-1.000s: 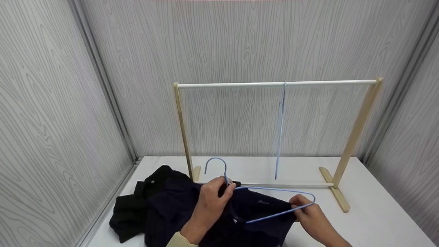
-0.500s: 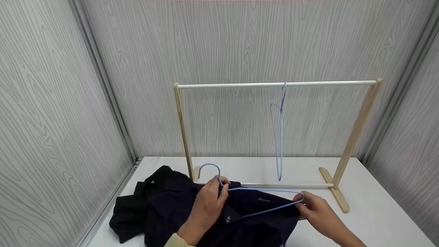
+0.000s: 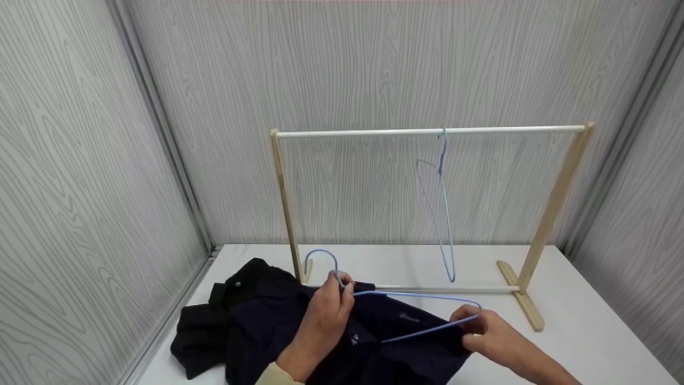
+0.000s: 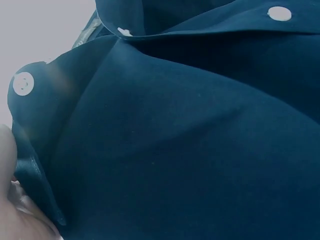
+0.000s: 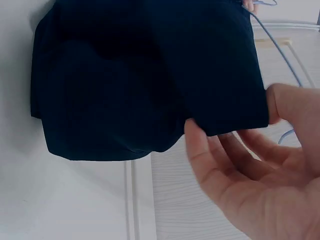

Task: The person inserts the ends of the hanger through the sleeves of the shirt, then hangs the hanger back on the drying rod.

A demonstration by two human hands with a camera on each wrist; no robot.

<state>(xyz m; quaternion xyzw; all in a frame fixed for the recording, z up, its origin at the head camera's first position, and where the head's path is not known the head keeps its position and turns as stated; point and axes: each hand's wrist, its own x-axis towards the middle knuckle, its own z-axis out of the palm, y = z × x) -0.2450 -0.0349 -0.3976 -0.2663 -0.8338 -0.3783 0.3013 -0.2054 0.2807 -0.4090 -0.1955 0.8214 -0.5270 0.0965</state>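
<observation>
My left hand (image 3: 323, 315) grips a blue wire clothes hanger (image 3: 414, 294) at its neck, with the hook standing up above the fingers. Dark navy cloth, a garment (image 3: 406, 358) with white buttons (image 4: 24, 83), lies below and around that hand. One arm of the hanger reaches right over the garment, its lower bar dipping into the cloth. At the hanger's rounded end, my right hand (image 3: 494, 337) pinches the garment's edge. In the right wrist view, the thumb and fingers (image 5: 200, 150) hold a corner of the cloth, and blue wire passes beside the hand.
A rack with a white rail (image 3: 358, 132) and wooden legs stands on the white table (image 3: 582, 331). From the rail hangs a second blue hanger (image 3: 449, 230). Black clothing (image 3: 200, 331) is heaped at the left. Patterned panels (image 3: 363, 64) enclose the back and sides.
My left hand and the held hanger have shifted slightly left and down. My right hand has changed its hold on the cloth near the hanger's end. The hanger on the rail has swung round, showing more face.
</observation>
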